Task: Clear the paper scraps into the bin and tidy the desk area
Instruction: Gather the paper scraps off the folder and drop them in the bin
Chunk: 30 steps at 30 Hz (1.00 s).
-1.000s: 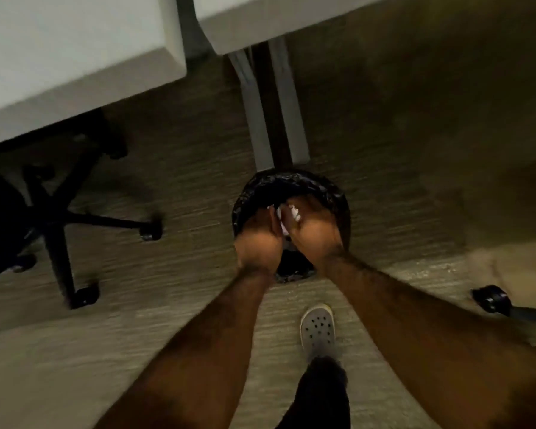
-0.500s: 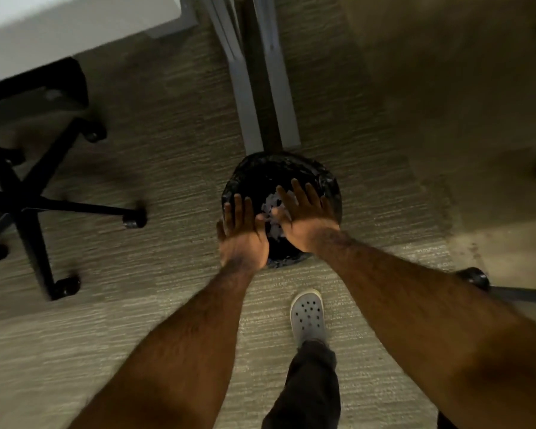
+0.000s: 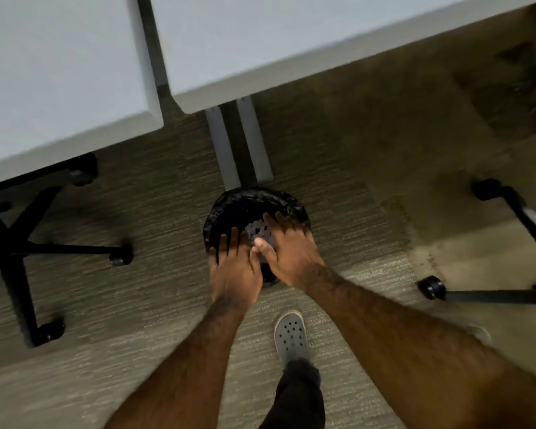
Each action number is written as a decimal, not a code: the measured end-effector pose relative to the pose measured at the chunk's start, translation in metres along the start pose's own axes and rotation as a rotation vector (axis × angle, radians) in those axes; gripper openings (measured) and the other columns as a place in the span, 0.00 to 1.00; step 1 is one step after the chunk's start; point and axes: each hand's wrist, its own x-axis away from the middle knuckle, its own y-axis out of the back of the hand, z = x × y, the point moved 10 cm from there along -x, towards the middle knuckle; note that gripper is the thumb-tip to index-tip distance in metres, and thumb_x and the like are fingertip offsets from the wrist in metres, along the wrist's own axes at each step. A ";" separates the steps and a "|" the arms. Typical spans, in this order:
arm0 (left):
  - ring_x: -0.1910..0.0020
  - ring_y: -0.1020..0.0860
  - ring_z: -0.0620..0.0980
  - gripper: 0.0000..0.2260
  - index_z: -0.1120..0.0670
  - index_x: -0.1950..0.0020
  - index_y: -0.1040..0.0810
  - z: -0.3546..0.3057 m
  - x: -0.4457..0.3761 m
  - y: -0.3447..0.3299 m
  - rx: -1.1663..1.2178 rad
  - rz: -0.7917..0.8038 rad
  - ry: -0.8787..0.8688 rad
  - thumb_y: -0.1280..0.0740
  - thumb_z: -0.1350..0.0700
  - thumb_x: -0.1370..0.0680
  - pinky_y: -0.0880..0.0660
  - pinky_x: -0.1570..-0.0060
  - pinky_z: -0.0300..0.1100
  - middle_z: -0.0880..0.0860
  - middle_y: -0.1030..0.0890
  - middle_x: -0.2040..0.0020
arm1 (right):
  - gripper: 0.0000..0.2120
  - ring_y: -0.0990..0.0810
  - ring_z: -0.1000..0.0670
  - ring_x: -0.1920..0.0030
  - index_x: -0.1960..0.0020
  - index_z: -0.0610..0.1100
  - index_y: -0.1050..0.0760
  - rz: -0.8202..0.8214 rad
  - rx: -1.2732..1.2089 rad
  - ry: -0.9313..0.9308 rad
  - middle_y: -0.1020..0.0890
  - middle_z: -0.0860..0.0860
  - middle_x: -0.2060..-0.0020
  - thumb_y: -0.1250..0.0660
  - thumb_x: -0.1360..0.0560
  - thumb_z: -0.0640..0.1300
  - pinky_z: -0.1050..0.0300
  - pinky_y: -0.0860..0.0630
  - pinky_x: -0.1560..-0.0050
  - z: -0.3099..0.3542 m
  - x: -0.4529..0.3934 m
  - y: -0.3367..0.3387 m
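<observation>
A round bin [image 3: 245,202] lined with a black bag stands on the carpet just in front of the desk legs. Pale paper scraps [image 3: 258,232] lie inside it, seen between my hands. My left hand [image 3: 234,270] hovers over the bin's near left rim, fingers spread and empty. My right hand [image 3: 288,255] is over the bin's near right side, palm down, fingers spread, holding nothing. The two thumbs nearly touch.
Two white desks [image 3: 59,72] [image 3: 276,35] fill the top, with grey legs [image 3: 223,144] behind the bin. A black office chair base [image 3: 19,252] is at left, another chair's castors [image 3: 432,287] at right. My grey clog [image 3: 291,335] is on the carpet below the bin.
My hands were cupped shut on paper scraps over the bin, then opened flat; the scraps now lie in the bin. The view has tilted up, showing more of the desks.
</observation>
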 end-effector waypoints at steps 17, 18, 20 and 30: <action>0.23 0.49 0.48 0.24 0.50 0.24 0.41 -0.236 0.098 0.161 0.051 -0.033 -0.385 0.57 0.45 0.18 0.55 0.25 0.50 0.49 0.44 0.22 | 0.38 0.45 0.48 0.24 0.23 0.51 0.46 -0.328 -0.118 -0.245 0.40 0.49 0.24 0.63 0.26 0.70 0.47 0.51 0.26 -0.068 0.181 0.233; 0.23 0.50 0.48 0.24 0.50 0.23 0.41 -0.251 0.105 0.170 0.040 -0.024 -0.415 0.56 0.45 0.18 0.56 0.25 0.51 0.49 0.44 0.21 | 0.38 0.46 0.48 0.24 0.23 0.52 0.47 -0.345 -0.126 -0.266 0.40 0.49 0.24 0.63 0.26 0.71 0.47 0.51 0.26 -0.073 0.195 0.247; 0.22 0.51 0.48 0.26 0.50 0.23 0.43 -0.282 0.120 0.186 0.015 -0.009 -0.476 0.59 0.43 0.19 0.56 0.24 0.51 0.49 0.45 0.21 | 0.38 0.46 0.49 0.24 0.23 0.52 0.47 -0.376 -0.147 -0.304 0.41 0.49 0.23 0.63 0.26 0.71 0.48 0.52 0.26 -0.083 0.224 0.274; 0.22 0.53 0.49 0.27 0.49 0.23 0.46 -0.438 0.198 0.231 -0.106 0.065 -0.753 0.61 0.41 0.19 0.59 0.26 0.50 0.50 0.49 0.21 | 0.42 0.44 0.49 0.24 0.24 0.51 0.45 -0.559 -0.167 -0.464 0.39 0.48 0.24 0.65 0.29 0.73 0.47 0.48 0.26 -0.147 0.361 0.383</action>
